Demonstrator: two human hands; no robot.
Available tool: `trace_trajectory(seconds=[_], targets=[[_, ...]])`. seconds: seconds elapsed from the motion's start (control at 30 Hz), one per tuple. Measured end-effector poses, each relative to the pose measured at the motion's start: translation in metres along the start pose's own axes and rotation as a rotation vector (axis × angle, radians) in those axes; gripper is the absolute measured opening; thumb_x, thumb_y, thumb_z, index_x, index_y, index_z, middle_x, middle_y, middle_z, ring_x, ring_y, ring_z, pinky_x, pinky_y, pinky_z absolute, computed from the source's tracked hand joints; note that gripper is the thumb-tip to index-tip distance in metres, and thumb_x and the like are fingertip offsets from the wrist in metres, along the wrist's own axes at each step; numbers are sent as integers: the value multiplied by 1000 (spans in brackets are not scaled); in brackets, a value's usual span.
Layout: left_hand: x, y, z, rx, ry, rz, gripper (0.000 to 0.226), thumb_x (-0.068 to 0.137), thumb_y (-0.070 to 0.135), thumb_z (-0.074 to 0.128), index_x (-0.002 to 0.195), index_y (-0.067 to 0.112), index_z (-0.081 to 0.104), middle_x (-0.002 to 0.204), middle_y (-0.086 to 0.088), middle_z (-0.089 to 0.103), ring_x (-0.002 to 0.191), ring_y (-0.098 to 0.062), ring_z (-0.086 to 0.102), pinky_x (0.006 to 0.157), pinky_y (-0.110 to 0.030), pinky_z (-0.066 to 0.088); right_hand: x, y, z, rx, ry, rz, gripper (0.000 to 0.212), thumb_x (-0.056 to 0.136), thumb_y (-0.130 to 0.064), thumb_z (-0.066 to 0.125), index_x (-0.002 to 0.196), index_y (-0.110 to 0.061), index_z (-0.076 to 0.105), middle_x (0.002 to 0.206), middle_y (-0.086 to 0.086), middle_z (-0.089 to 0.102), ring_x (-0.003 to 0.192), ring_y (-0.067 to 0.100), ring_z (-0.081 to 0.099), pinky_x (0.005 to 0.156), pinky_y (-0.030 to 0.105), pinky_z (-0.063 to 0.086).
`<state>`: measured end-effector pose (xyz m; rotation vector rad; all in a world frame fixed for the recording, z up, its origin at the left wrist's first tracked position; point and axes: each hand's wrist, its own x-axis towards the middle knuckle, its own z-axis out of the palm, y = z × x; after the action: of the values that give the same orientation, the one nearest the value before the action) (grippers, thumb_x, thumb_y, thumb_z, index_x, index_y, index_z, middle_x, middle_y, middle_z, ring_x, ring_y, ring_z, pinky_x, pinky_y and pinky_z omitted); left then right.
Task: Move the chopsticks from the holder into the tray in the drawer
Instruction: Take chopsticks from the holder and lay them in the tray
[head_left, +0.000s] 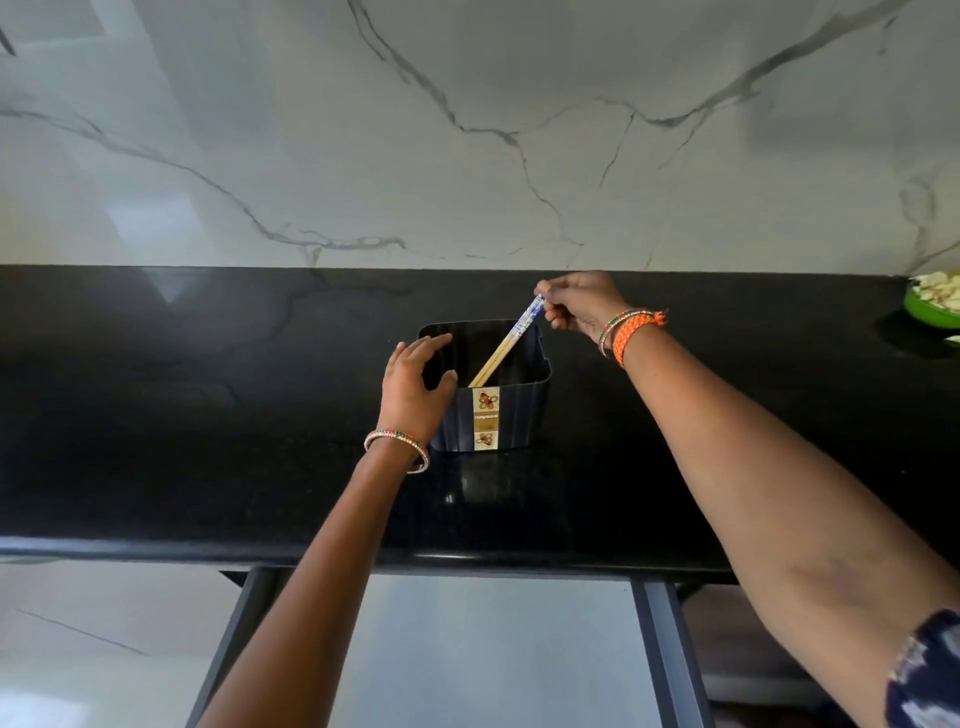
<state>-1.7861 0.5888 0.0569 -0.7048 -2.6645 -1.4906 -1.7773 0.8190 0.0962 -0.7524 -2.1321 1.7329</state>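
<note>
A dark square holder (511, 415) with a gold flowered label stands on the black countertop (208, 415). A pair of wooden chopsticks (501, 349) with blue-and-white patterned tops leans inside it, tips down at the front wall. My right hand (579, 304) pinches the patterned top ends above the holder's far right corner. At the holder's left rim rests my left hand (415, 384), fingers spread, thumb over the edge. Below the counter edge an open drawer (488, 649) shows a pale grey bottom; no tray is distinguishable in it.
A marble wall rises behind the counter. A green bowl (932, 309) of pale food pieces sits at the far right of the counter. Dark drawer rails (667, 649) flank the open drawer.
</note>
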Motion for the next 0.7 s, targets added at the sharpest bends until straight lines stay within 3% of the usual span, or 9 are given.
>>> trace_trajectory(seconds=[0.2, 0.37, 0.4, 0.43, 0.47, 0.5, 0.57, 0.6, 0.7], targets=[[-17, 23, -17, -24, -8, -35, 51, 87, 6, 54, 134, 23, 45, 149, -10, 35, 142, -28, 22, 115, -47, 27, -49, -38, -18, 15, 156, -95, 18, 90, -10, 62, 99, 4, 69, 64, 4, 60, 53, 10, 55, 51, 19, 52], [-64, 43, -53, -197, 36, 0, 51, 85, -1, 52, 131, 20, 49, 141, -7, 47, 130, -26, 45, 108, -44, 40, -142, -72, -46, 218, 345, -193, 12, 89, -4, 60, 92, 2, 70, 60, 4, 58, 47, 11, 53, 52, 22, 51], [-81, 42, -62, -266, 72, -17, 49, 85, -1, 52, 130, 20, 50, 135, -4, 52, 119, -19, 56, 100, -38, 48, -167, -73, -47, 299, 382, -198, 10, 88, -3, 60, 86, -2, 70, 60, 3, 58, 45, 8, 53, 49, 20, 51], [-99, 40, -70, -326, 120, -37, 48, 85, -1, 51, 129, 19, 50, 127, 1, 56, 103, -3, 63, 89, -24, 54, -190, -71, -47, 387, 414, -191, 12, 88, -1, 60, 81, -5, 69, 59, 3, 58, 42, 6, 53, 47, 19, 50], [-118, 34, -77, -382, 172, -75, 48, 85, -2, 50, 129, 17, 50, 120, 3, 57, 88, 12, 62, 78, -9, 52, -214, -66, -44, 471, 441, -172, 13, 88, -1, 61, 78, -7, 68, 59, 2, 58, 40, 4, 53, 45, 18, 49], [-140, 24, -82, -445, 220, -133, 46, 86, -2, 49, 129, 15, 50, 119, 1, 58, 86, 17, 59, 78, -6, 48, -237, -57, -41, 545, 462, -140, 14, 87, -2, 62, 76, -8, 67, 58, 2, 59, 39, 4, 53, 43, 17, 49], [-182, -2, -85, -589, 270, -306, 42, 88, 0, 46, 128, 11, 51, 127, -9, 57, 109, -6, 58, 98, -25, 46, -278, -28, -32, 664, 492, -40, 16, 86, -3, 64, 71, -8, 66, 50, -1, 58, 35, 3, 50, 40, 17, 46], [-205, -17, -84, -639, 275, -411, 40, 90, 3, 45, 128, 11, 50, 127, -12, 58, 111, -17, 57, 101, -33, 45, -298, -7, -26, 695, 511, 19, 18, 86, -3, 64, 69, -8, 66, 45, -3, 57, 33, 2, 49, 38, 16, 44], [-275, -72, -80, -679, 214, -702, 38, 92, 10, 40, 130, 12, 45, 102, -7, 60, 89, -16, 55, 87, -36, 47, -353, 85, -5, 668, 572, 234, 23, 85, -1, 63, 62, -6, 62, 37, -4, 52, 27, 1, 41, 34, 13, 37]])
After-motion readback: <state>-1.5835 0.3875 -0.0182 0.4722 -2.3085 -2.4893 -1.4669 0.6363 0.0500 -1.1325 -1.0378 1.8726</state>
